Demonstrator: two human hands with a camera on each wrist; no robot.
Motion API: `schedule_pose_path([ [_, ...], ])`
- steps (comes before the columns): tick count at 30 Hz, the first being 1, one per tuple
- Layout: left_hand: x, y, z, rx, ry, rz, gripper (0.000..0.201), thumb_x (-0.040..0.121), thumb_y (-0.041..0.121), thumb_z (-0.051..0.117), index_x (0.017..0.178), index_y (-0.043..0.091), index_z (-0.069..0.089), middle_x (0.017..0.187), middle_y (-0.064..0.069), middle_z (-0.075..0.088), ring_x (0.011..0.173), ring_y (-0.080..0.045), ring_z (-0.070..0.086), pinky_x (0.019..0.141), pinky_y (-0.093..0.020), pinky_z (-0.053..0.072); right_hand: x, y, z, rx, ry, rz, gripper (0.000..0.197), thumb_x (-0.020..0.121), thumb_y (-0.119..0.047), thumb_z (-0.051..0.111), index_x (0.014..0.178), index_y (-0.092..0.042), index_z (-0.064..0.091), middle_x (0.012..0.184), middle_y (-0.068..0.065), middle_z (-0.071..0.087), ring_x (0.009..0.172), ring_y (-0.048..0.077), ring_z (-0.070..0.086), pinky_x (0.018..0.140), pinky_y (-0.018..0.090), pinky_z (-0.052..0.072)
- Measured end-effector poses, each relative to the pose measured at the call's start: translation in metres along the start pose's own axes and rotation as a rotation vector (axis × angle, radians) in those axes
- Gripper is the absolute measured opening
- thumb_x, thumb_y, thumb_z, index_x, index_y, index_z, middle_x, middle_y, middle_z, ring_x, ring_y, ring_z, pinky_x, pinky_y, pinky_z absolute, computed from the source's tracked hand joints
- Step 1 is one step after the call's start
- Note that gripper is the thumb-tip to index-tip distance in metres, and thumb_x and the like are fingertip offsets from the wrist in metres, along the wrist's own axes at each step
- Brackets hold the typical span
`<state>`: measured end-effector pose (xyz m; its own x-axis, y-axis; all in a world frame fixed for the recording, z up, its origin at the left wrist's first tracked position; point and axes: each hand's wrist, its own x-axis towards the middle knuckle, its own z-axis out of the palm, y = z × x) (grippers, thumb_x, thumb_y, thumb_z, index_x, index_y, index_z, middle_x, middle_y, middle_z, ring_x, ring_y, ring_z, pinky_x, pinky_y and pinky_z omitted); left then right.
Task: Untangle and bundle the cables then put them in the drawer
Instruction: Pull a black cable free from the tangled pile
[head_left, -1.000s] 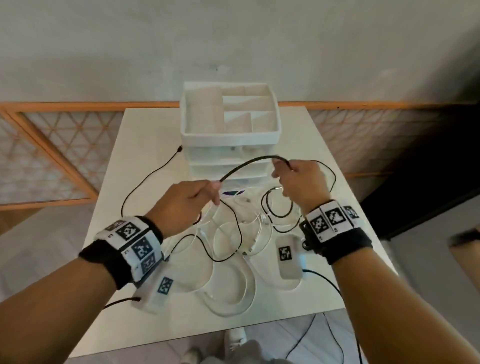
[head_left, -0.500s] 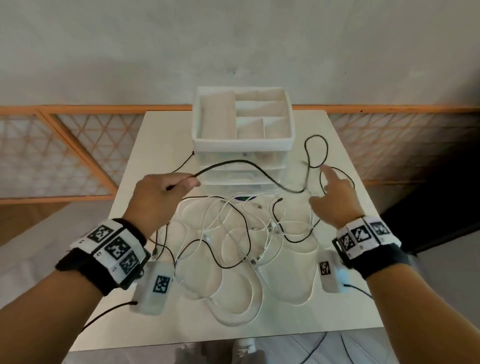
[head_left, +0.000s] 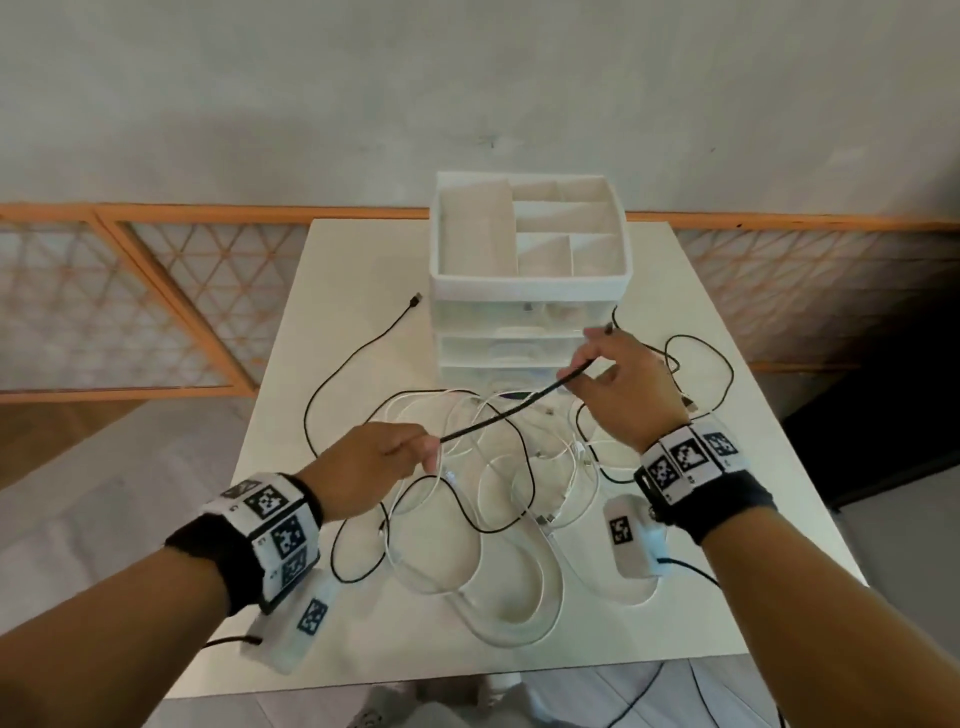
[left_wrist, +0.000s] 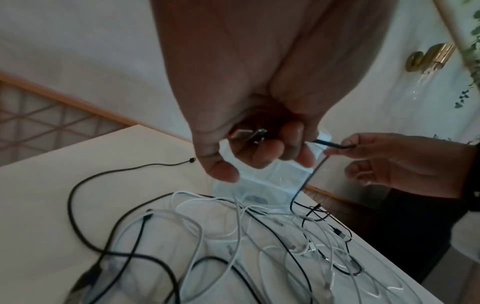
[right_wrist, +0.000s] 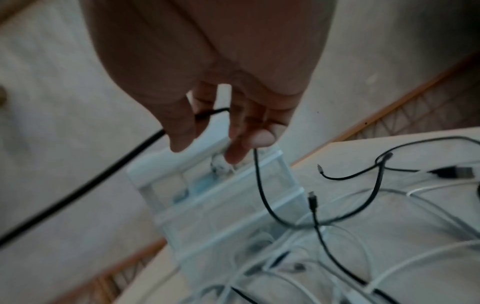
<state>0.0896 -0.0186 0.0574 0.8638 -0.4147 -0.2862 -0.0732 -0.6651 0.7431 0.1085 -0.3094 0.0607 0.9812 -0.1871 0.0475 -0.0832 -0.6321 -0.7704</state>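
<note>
A stiff black cable (head_left: 509, 413) stretches taut in the air between my hands, above a tangle of white cables (head_left: 519, 608) and thin black ones on the white table (head_left: 353, 270). My left hand (head_left: 426, 454) grips its near end, and the plug (left_wrist: 246, 133) lies inside the curled fingers. My right hand (head_left: 592, 361) pinches the same cable farther along, in front of the drawer unit (head_left: 530, 283). Past the right hand (right_wrist: 207, 131) the cable (right_wrist: 259, 185) hangs down to the table. The translucent drawers look shut.
The drawer unit carries an open compartment tray on top. A separate black cable (head_left: 348, 364) curves over the table's left half, its plug near the unit. More black loops (head_left: 722, 364) lie by the right edge. An orange-framed lattice screen (head_left: 156, 312) stands behind the table.
Half a second ago my right hand was open beside the cable; now it pinches it again. My left hand has come down and toward the middle, pulling the span straight.
</note>
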Motion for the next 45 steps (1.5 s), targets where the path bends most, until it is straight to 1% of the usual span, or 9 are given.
schedule_pose_path([
  [4, 0.006, -0.018, 0.003, 0.017, 0.234, -0.121, 0.026, 0.100, 0.012, 0.044, 0.087, 0.016, 0.066, 0.057, 0.012, 0.055, 0.046, -0.003, 0.050, 0.048, -0.014, 0.036, -0.023, 0.010, 0.031, -0.138, -0.119, 0.013, 0.078, 0.087, -0.017, 0.069, 0.147, -0.048, 0.030, 0.155, -0.005, 0.032, 0.075, 0.013, 0.061, 0.089, 0.039, 0.056],
  [10, 0.012, -0.033, 0.008, -0.255, 0.326, -0.390, 0.019, 0.097, 0.009, 0.038, 0.092, 0.015, 0.056, 0.076, -0.006, 0.064, 0.060, -0.023, 0.050, 0.049, -0.025, 0.036, -0.110, 0.019, 0.107, -0.261, -0.346, -0.143, 0.094, 0.087, -0.025, 0.061, 0.153, -0.046, -0.002, 0.142, 0.000, 0.043, 0.087, 0.025, 0.066, 0.080, 0.041, 0.057],
  [14, 0.013, -0.022, 0.000, -0.546, 0.319, -0.460, 0.018, 0.099, 0.021, 0.046, 0.093, 0.008, 0.057, 0.059, 0.000, 0.043, 0.045, -0.014, 0.033, 0.042, -0.022, 0.024, -0.129, 0.024, 0.139, -0.311, -0.623, -0.126, 0.058, 0.087, -0.048, 0.063, 0.141, -0.040, 0.041, 0.129, -0.006, 0.049, 0.107, 0.019, 0.059, 0.096, 0.042, 0.050],
  [18, 0.006, -0.002, -0.009, -0.725, 0.247, -0.238, 0.031, 0.106, 0.025, 0.040, 0.084, 0.010, 0.057, 0.048, 0.006, 0.034, 0.044, -0.013, 0.026, 0.044, -0.024, 0.021, -0.127, 0.010, 0.158, -0.560, -0.823, -0.122, 0.048, 0.082, -0.057, 0.068, 0.121, -0.030, 0.059, 0.122, -0.003, 0.049, 0.107, 0.025, 0.057, 0.089, 0.036, 0.047],
  [23, 0.001, -0.003, -0.016, -0.699, 0.312, -0.206, 0.020, 0.103, 0.013, 0.045, 0.091, 0.007, 0.059, 0.054, 0.004, 0.046, 0.045, -0.010, 0.037, 0.042, -0.023, 0.031, -0.102, 0.001, 0.158, -0.513, -0.678, -0.141, 0.013, 0.089, -0.036, 0.058, 0.090, -0.027, 0.066, 0.096, -0.005, 0.061, 0.094, 0.024, 0.065, 0.076, 0.029, 0.048],
  [28, -0.009, -0.019, -0.034, -0.747, 0.436, -0.322, 0.023, 0.100, 0.020, 0.054, 0.080, 0.010, 0.058, 0.054, 0.002, 0.035, 0.042, -0.012, 0.032, 0.038, -0.021, 0.027, -0.047, -0.035, 0.084, 0.069, -0.155, 0.005, 0.013, 0.087, -0.014, 0.068, 0.078, -0.021, 0.073, 0.063, -0.008, 0.068, 0.052, 0.002, 0.061, 0.058, 0.020, 0.048],
  [35, -0.002, 0.038, -0.027, -0.736, 0.275, 0.047, 0.022, 0.106, 0.019, 0.041, 0.088, 0.013, 0.052, 0.101, -0.010, 0.077, 0.098, -0.025, 0.073, 0.081, -0.040, 0.051, -0.043, -0.125, 0.022, 0.720, -0.010, -0.120, 0.032, 0.091, 0.009, 0.058, 0.118, -0.006, 0.050, 0.077, 0.026, 0.066, 0.055, 0.031, 0.067, 0.053, 0.039, 0.059],
  [39, 0.005, 0.052, -0.010, -0.503, 0.236, 0.193, 0.021, 0.106, 0.018, 0.039, 0.094, 0.011, 0.054, 0.091, -0.007, 0.072, 0.080, -0.013, 0.067, 0.070, -0.018, 0.044, -0.041, -0.134, 0.021, 0.748, 0.049, -0.184, 0.034, 0.090, 0.012, 0.054, 0.115, -0.009, 0.060, 0.080, 0.022, 0.066, 0.062, 0.034, 0.071, 0.060, 0.038, 0.059],
  [45, 0.010, 0.038, -0.009, -0.485, 0.184, 0.174, 0.028, 0.107, 0.016, 0.037, 0.088, 0.017, 0.057, 0.075, -0.001, 0.052, 0.072, -0.020, 0.040, 0.061, -0.022, 0.037, -0.036, -0.122, 0.006, 0.790, 0.166, -0.152, 0.020, 0.092, 0.010, 0.057, 0.106, -0.004, 0.063, 0.081, 0.014, 0.066, 0.064, 0.031, 0.072, 0.062, 0.037, 0.059],
])
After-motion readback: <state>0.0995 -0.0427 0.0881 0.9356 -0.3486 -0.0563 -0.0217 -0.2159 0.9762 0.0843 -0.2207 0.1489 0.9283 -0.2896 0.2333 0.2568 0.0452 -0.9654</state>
